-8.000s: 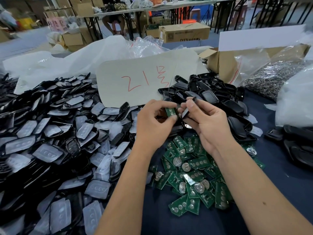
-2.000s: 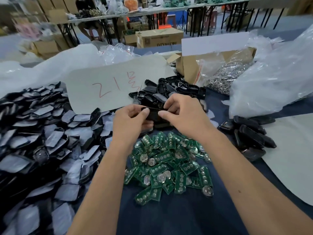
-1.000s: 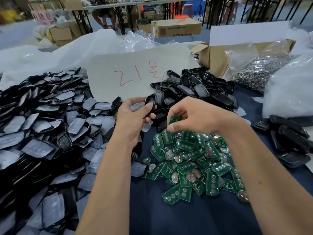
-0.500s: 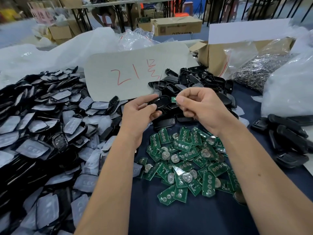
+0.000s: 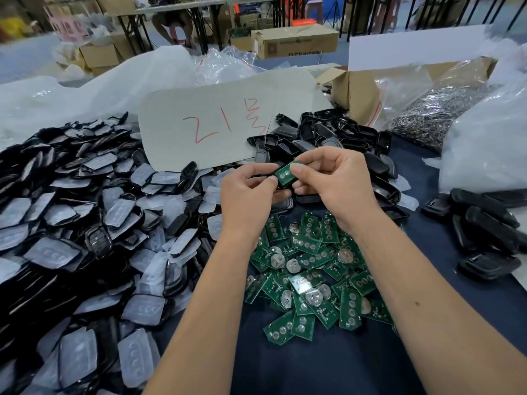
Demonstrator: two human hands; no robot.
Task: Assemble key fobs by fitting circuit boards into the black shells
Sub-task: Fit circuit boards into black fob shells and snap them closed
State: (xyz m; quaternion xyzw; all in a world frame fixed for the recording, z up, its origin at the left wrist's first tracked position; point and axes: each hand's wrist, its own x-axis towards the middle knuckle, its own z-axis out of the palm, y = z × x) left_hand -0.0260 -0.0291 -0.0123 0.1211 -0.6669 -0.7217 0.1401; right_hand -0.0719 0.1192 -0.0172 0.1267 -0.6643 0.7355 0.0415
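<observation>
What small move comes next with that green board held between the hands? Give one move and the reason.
Probably press the green board flat down into the black shell with the right hand. The board sits tilted over the shell, which the left hand holds underneath; both thumbs pinch the board's edges, so it looks placed but not yet seated. How far in it is cannot be told.

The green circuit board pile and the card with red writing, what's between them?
In the head view, both hands, left and right, holding a green circuit board over a black shell.
</observation>
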